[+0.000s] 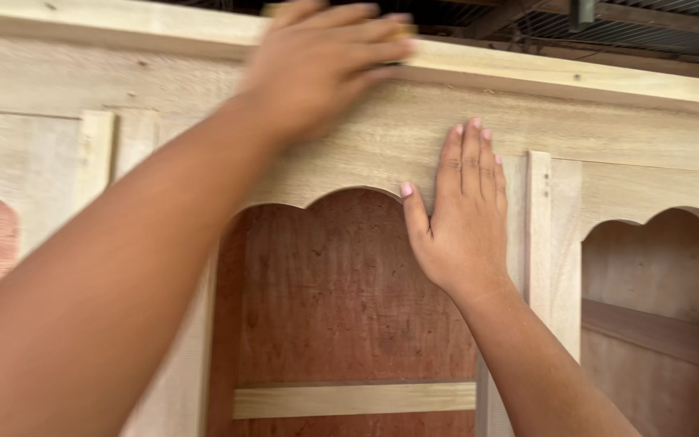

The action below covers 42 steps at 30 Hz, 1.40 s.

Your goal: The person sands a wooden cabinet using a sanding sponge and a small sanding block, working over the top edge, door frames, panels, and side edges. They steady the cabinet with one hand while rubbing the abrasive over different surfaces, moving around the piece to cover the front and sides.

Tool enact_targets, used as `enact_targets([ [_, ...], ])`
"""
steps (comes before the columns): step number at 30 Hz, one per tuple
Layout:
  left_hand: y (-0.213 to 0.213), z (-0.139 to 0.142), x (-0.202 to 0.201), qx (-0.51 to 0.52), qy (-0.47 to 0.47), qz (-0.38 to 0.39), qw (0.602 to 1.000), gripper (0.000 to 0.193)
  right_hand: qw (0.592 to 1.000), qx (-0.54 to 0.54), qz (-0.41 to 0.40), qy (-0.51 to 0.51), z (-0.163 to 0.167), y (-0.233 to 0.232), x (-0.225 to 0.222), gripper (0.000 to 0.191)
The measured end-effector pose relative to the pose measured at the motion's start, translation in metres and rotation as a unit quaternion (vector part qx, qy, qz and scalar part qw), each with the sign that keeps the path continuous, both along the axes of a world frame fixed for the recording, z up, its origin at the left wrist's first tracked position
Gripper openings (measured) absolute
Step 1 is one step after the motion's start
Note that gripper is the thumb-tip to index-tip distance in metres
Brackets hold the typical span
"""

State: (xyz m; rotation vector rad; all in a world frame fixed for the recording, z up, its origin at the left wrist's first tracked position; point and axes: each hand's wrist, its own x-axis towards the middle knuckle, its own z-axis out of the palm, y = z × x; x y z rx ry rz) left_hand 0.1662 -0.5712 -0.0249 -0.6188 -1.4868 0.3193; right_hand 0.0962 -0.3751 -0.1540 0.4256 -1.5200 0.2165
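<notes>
1. Two hands of mine are up against an unfinished wooden cabinet [382,137], seen from my head camera, which is the only view.
2. My left hand [317,65] is high on the cabinet's top rail [527,73], blurred, with the fingers curled down over a small tan block [402,34] pressed onto that rail. Only a sliver of the block shows past my fingertips, so I cannot tell what kind it is.
3. My right hand [463,210] lies flat and spread wide on the cabinet's face, below the top rail and just beside the curved arch [341,194] of the middle opening. It holds nothing; palm and fingers simply press on the wood.
4. Under that arch sits the reddish back panel [341,299], with a pale crosspiece [349,399] low across it.
5. Right of my right hand, the cabinet has another arched opening with a shelf [665,336] inside.
</notes>
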Motion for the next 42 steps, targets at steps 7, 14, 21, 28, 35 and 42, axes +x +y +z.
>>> enact_targets([
  [7,0.162,0.023,-0.041,-0.105,-0.03,0.065,0.992,0.045,0.995,0.089,-0.021,0.05,-0.009,0.037,0.008,0.076],
  [14,0.081,0.015,-0.028,-0.14,0.039,0.041,0.989,0.039,0.994,0.081,-0.041,0.056,-0.012,0.043,0.006,0.077],
  [21,-0.053,-0.02,0.056,0.236,-0.243,0.184,0.923,0.042,0.994,0.094,-0.025,0.042,-0.011,0.049,0.007,0.081],
  [28,0.008,-0.024,0.025,0.103,-0.148,0.016,0.984,0.037,0.997,0.039,0.062,0.025,-0.009,0.07,0.002,0.071],
  [35,0.144,-0.003,-0.046,-0.041,0.036,0.072,0.996,0.036,0.996,-0.053,0.067,0.031,-0.017,0.094,-0.014,0.074],
  [42,0.184,0.01,-0.055,-0.087,0.018,0.077,0.993,0.035,0.994,-0.086,0.062,0.004,-0.019,0.094,-0.022,0.07],
])
